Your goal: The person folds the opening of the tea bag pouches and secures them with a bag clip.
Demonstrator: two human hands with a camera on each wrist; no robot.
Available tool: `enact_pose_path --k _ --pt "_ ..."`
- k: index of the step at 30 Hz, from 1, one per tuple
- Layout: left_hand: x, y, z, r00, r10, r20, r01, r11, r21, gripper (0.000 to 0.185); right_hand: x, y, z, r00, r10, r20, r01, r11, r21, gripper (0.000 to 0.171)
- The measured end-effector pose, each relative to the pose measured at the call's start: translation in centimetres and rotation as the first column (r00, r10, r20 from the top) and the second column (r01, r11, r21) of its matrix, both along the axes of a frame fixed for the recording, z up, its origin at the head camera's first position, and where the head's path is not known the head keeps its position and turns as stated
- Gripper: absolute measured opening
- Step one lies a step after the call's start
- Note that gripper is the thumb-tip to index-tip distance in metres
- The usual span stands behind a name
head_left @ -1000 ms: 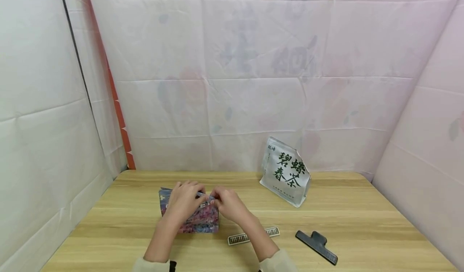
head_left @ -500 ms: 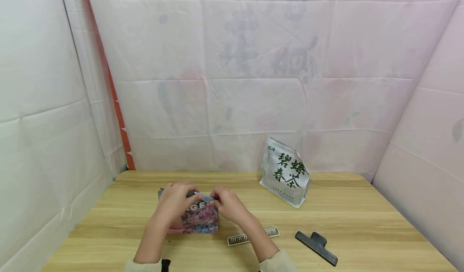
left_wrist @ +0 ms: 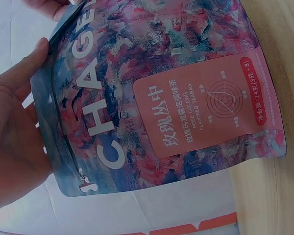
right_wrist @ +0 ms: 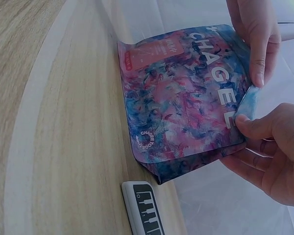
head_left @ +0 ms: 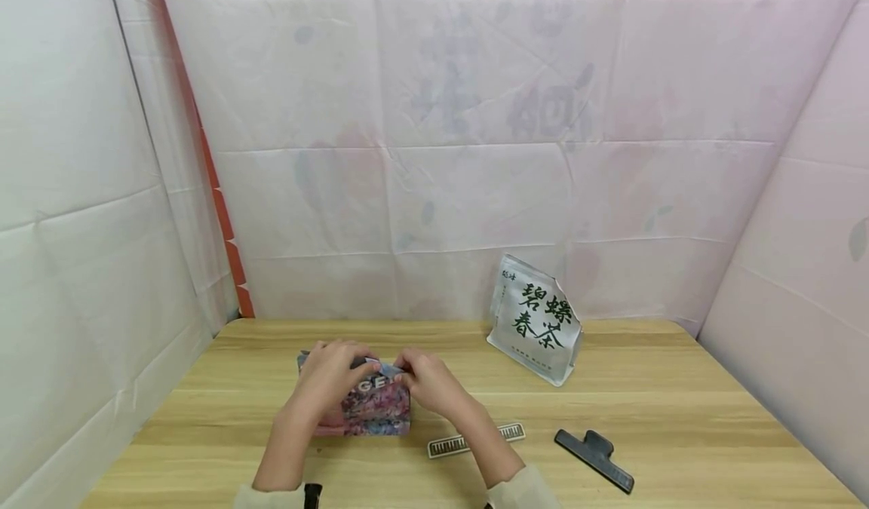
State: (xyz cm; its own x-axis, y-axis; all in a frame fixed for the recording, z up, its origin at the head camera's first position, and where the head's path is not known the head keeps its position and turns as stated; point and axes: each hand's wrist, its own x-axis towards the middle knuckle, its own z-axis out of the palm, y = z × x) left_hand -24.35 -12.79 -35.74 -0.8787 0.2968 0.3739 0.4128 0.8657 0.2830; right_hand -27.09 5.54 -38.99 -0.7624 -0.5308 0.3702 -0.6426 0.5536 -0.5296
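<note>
Nearest the person, on the wooden table [head_left: 652,411], the left hand [head_left: 330,377] and the right hand [head_left: 426,382] both pinch the top edge of the colourful tea pouch [head_left: 377,403], which stands upright just left of centre; the left grips its left part, the right nips the folded corner [right_wrist: 249,105]. To do this step well, the pinch probably wants to run evenly along the edge while the base stays flat. Just beyond lie a keyboard-patterned strip [head_left: 475,442] and a dark bag clip [head_left: 594,460], and farther back a white tea bag [head_left: 536,319] stands.
</note>
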Motion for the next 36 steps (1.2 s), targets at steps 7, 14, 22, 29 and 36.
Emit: enact_pose_path --k 7,14,22,29,36 --pt "-0.08 -0.03 0.0 1.0 -0.005 -0.007 0.005 1.0 0.01 0.012 -0.03 0.0 0.02 1.0 -0.005 -0.019 0.005 1.0 0.005 0.006" --pt "0.02 -0.13 0.02 0.999 -0.019 -0.036 0.02 1.0 0.024 0.008 0.03 -0.03 -0.08 1.0 -0.001 -0.02 0.001 1.0 0.001 0.008" --pt "-0.14 -0.09 -0.07 1.0 -0.009 -0.012 0.009 1.0 0.009 0.012 0.0 0.02 -0.12 1.0 -0.003 -0.01 0.004 1.0 0.001 0.007" --pt "-0.23 -0.08 -0.16 1.0 -0.012 -0.005 0.012 1.0 0.012 0.013 0.03 0.0 -0.12 1.0 -0.007 0.001 0.007 1.0 0.006 0.008" --pt "-0.27 0.04 -0.24 0.999 -0.022 -0.031 0.023 1.0 0.017 0.012 0.02 0.02 -0.06 1.0 -0.002 0.008 0.002 1.0 -0.001 0.007"
